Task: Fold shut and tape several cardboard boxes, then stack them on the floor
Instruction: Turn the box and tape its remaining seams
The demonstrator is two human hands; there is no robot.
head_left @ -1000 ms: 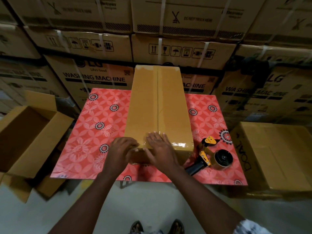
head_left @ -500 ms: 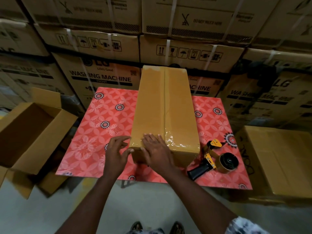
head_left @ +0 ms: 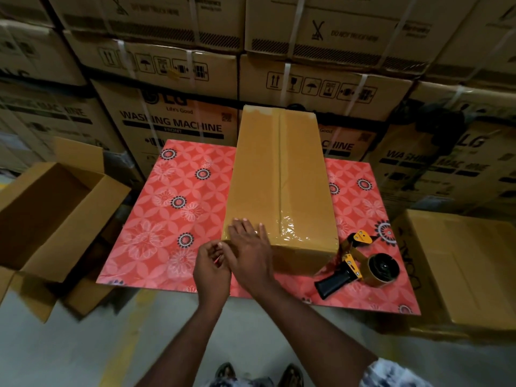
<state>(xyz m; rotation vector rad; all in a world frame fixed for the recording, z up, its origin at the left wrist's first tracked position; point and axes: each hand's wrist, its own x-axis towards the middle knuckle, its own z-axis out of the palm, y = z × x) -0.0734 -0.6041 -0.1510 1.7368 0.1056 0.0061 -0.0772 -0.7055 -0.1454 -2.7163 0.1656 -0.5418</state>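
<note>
A long closed cardboard box [head_left: 279,174] lies lengthwise on the red flowered table [head_left: 173,208], with shiny tape across its near end and along its middle seam. My right hand [head_left: 248,252] lies flat, fingers straight, on the box's near left corner. My left hand [head_left: 210,268] is just left of that corner with fingers curled at the box's edge; whether it pinches tape is unclear. A yellow and black tape dispenser [head_left: 360,263] lies on the table right of the box.
An open empty cardboard box [head_left: 53,219] stands on the floor at left. A closed box [head_left: 463,269] sits at right. Stacked washing machine cartons [head_left: 173,118] wall the back. My shoes show on the grey floor [head_left: 83,353] below.
Both hands slid left along the box's near end toward its left corner. The left hand left the box top and curled beside the corner.
</note>
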